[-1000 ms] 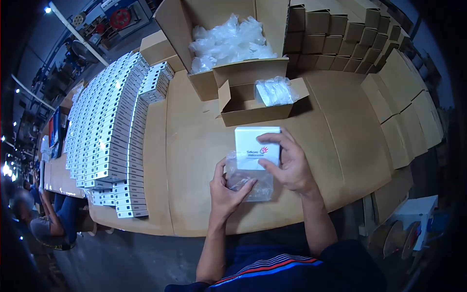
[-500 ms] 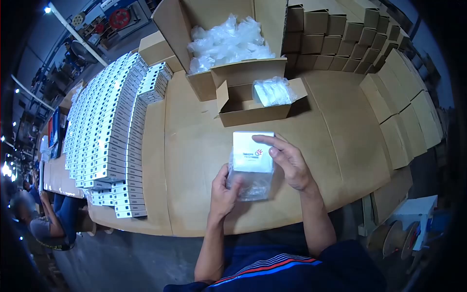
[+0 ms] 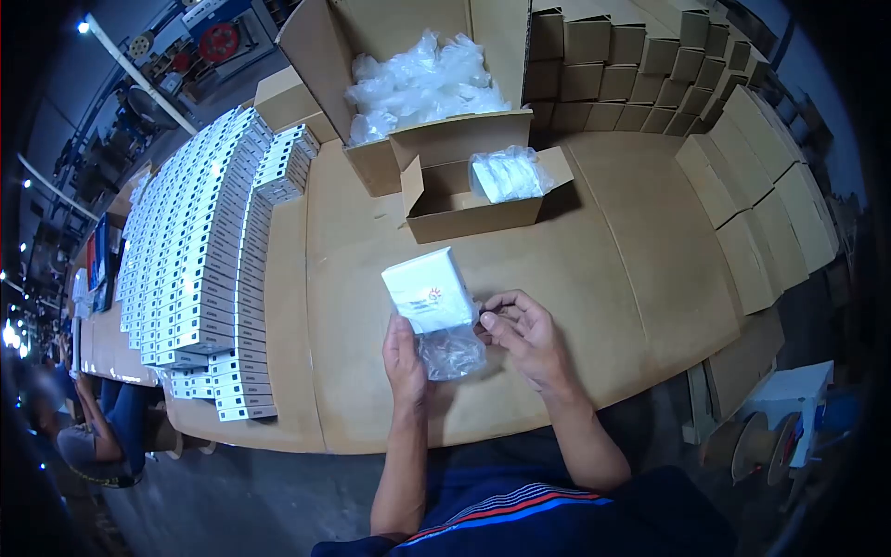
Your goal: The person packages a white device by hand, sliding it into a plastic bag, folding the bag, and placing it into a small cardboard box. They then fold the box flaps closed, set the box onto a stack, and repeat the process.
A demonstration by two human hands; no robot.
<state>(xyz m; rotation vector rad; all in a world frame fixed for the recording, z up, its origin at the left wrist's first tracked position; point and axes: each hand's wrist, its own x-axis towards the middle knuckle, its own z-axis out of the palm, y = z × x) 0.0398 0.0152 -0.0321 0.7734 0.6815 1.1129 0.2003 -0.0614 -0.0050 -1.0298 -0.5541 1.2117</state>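
A white box (image 3: pixel 429 290) with a small red logo is tilted to the left above the table, its lower end in a clear plastic bag (image 3: pixel 452 354). My left hand (image 3: pixel 406 362) grips the box and bag from the left side. At the right edge of the bag, my right hand (image 3: pixel 527 342) pinches the plastic between thumb and fingers. Beyond them an open brown carton (image 3: pixel 478 222) holds a plastic-wrapped white packet (image 3: pixel 510 174) at its right end.
Stacked small white boxes (image 3: pixel 190 251) fill the left side. A large carton (image 3: pixel 372 169) with clear bags (image 3: pixel 427 79) stands behind. Brown cartons (image 3: pixel 585 84) line the back right, with more cartons (image 3: pixel 752 209) at right. A seated person (image 3: pixel 88 432) is at far left.
The white box has moved left and tilted. My right hand has left the top of the box and come down to the bag's edge. The view has shifted slightly.
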